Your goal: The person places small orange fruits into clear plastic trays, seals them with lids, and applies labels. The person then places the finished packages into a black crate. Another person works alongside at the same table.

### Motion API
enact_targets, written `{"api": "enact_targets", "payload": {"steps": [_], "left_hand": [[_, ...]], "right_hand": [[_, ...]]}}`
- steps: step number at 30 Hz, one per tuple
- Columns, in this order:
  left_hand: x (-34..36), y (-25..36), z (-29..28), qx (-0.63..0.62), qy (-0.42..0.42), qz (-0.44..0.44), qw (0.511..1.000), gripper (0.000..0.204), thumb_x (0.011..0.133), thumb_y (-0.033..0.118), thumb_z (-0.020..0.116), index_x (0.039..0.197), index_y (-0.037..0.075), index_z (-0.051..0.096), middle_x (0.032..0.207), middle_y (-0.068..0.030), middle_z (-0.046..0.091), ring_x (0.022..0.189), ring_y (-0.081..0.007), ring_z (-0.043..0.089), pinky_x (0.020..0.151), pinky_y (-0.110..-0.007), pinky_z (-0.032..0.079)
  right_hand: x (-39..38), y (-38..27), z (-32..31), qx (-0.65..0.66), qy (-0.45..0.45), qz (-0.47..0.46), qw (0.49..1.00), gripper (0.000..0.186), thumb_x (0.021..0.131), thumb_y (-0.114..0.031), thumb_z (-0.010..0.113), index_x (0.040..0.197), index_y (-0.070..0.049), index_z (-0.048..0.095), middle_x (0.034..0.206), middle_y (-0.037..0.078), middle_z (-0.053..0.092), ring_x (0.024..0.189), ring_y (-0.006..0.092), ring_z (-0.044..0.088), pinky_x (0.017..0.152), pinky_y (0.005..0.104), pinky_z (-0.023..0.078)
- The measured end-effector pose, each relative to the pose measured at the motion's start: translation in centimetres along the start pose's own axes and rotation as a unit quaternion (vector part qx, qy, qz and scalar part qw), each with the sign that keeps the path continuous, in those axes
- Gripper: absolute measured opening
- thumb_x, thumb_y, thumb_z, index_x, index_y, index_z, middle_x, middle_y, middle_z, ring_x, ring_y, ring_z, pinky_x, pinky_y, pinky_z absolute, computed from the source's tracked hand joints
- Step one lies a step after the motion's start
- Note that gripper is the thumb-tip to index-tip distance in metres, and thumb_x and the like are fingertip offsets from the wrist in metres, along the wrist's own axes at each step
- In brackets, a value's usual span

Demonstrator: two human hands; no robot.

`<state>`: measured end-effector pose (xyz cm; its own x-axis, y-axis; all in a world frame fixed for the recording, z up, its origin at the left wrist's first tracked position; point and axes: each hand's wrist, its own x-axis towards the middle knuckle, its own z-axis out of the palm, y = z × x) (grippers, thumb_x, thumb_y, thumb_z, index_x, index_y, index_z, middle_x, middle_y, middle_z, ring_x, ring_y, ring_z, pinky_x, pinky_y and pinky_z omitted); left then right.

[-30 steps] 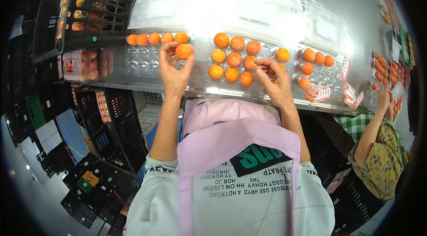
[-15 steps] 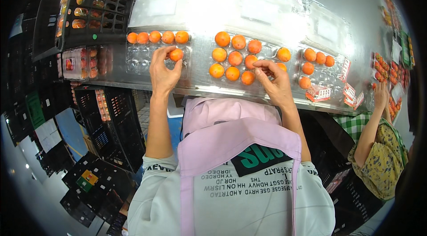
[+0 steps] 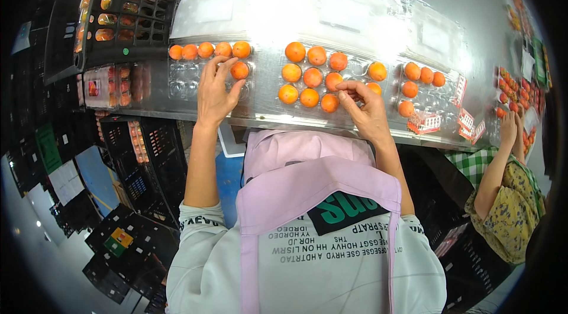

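My left hand is over the left clear plastic tray, its fingers curved and apart. Just right of its fingertips sits a round orange fruit in a cell, below a back row of similar fruit. In the middle tray, three rows of fruit fill the left part, with more at its right end. My right hand hovers at that tray's front, thumb and forefinger parted beside one fruit. Nothing shows between them, though the hand partly hides a fruit.
A third tray with fruit lies to the right, with red-and-white labels in front. Clear lids or trays lie behind. A black crate stands back left. A co-worker's hands are at far right, near packed fruit.
My left hand has moved slightly, and the fruit at its fingertips now sits a little farther right and back, with the fingers looser around it. My right hand stays almost still.
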<state>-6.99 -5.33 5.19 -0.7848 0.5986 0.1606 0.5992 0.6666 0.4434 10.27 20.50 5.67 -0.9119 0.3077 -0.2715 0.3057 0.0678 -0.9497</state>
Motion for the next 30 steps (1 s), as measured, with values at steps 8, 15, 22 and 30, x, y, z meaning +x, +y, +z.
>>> {"api": "enact_targets", "payload": {"steps": [8, 15, 22, 30], "left_hand": [[-0.2, -0.5, 0.7, 0.026, 0.013, -0.024, 0.999, 0.035, 0.068, 0.013, 0.076, 0.100, 0.008, 0.064, 0.100, -0.0081, 0.052, 0.097, -0.0276, 0.051, 0.082, -0.038, 0.045], [0.3, -0.4, 0.1, 0.033, -0.016, 0.001, 0.999, 0.036, 0.067, 0.010, 0.075, 0.101, 0.008, 0.063, 0.099, -0.0089, 0.052, 0.095, -0.0281, 0.051, 0.083, -0.038, 0.044], [1.8, 2.7, 1.7, -0.037, 0.045, 0.017, 0.998, 0.041, 0.069, 0.017, 0.074, 0.106, 0.006, 0.061, 0.100, -0.0107, 0.056, 0.097, -0.0297, 0.051, 0.086, -0.039, 0.042], [5.2, 7.0, 5.0, -0.082, -0.110, 0.006, 0.991, 0.041, 0.071, 0.011, 0.069, 0.110, 0.005, 0.059, 0.103, -0.0116, 0.053, 0.098, -0.0294, 0.054, 0.082, -0.039, 0.047]], "right_hand": [[0.1, 0.1, 0.2, -0.001, -0.002, 0.000, 1.000, 0.018, 0.089, -0.012, 0.060, 0.103, 0.000, 0.063, 0.088, 0.002, 0.064, 0.076, 0.0076, 0.054, 0.070, 0.0226, 0.045], [0.2, 0.1, 0.2, -0.001, -0.001, 0.002, 1.000, 0.019, 0.089, -0.013, 0.060, 0.103, 0.000, 0.063, 0.088, 0.002, 0.064, 0.077, 0.0081, 0.055, 0.071, 0.0230, 0.045], [0.3, 0.5, 0.4, -0.011, -0.001, -0.004, 1.000, 0.020, 0.088, -0.011, 0.060, 0.105, 0.001, 0.063, 0.086, 0.004, 0.064, 0.076, 0.0092, 0.056, 0.070, 0.0226, 0.045], [0.1, 0.4, 0.1, -0.030, 0.002, -0.021, 0.999, 0.019, 0.088, -0.010, 0.060, 0.104, 0.001, 0.063, 0.086, 0.004, 0.064, 0.075, 0.0089, 0.056, 0.068, 0.0221, 0.045]]}}
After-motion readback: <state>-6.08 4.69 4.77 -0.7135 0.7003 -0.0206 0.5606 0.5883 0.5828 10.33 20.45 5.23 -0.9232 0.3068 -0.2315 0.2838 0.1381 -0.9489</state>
